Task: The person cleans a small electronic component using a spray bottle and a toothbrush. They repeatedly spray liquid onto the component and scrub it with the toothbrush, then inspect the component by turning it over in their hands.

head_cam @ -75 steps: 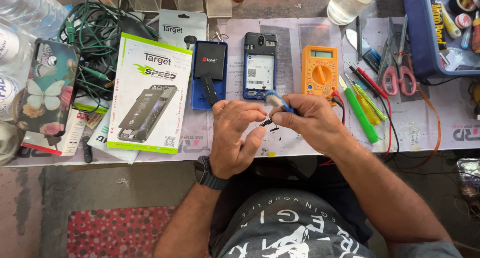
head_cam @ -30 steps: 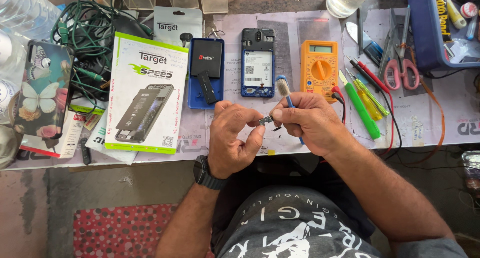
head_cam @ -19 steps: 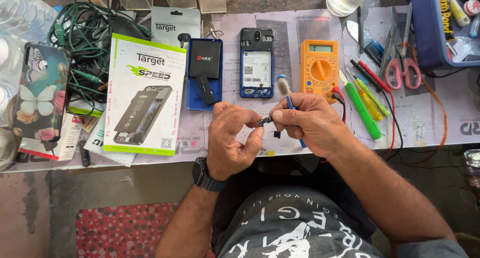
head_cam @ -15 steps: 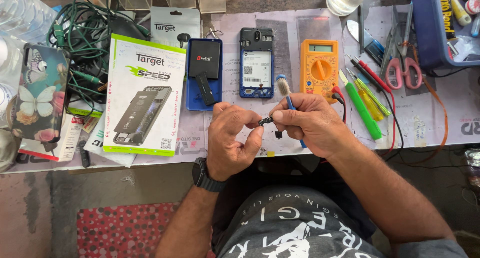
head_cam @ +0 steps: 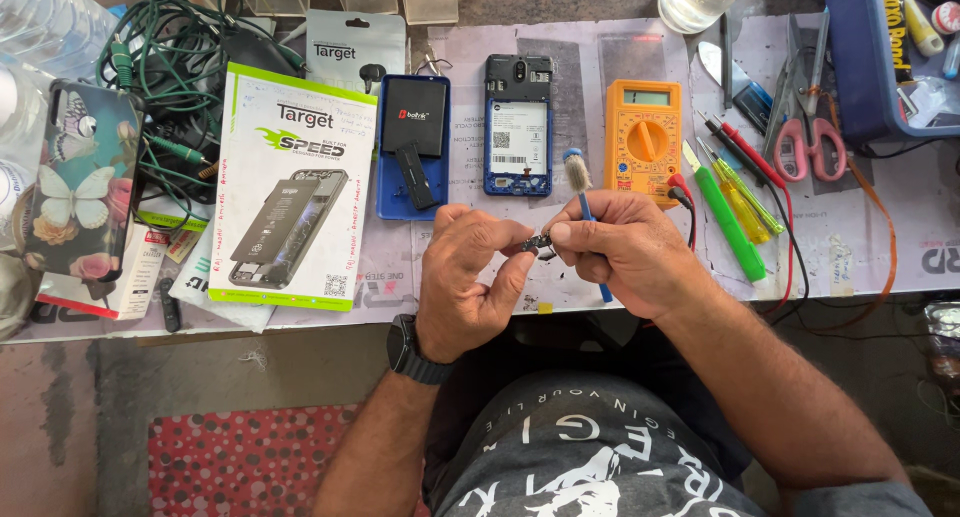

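Note:
My left hand [head_cam: 470, 277] and my right hand [head_cam: 615, 252] meet just above the table's front edge. Between their fingertips they pinch a small dark metal part [head_cam: 538, 244]. My right hand also grips a small brush [head_cam: 577, 172] with a blue handle, its bristle head pointing away from me. Beyond the hands lies an opened blue phone [head_cam: 518, 125] with its back off. To its left rests the blue back cover [head_cam: 412, 147] with a black battery on it.
An orange multimeter [head_cam: 642, 139] with red and black leads lies right of the phone. Green screwdrivers [head_cam: 728, 217], red-handled scissors [head_cam: 810, 127] and a blue tray [head_cam: 880, 57] are further right. A battery package [head_cam: 290, 197], green cables [head_cam: 170, 107] and a butterfly phone case [head_cam: 75, 192] fill the left.
My hands stay together on the small part. The brush in my right hand has swung up, its head now pointing away from me.

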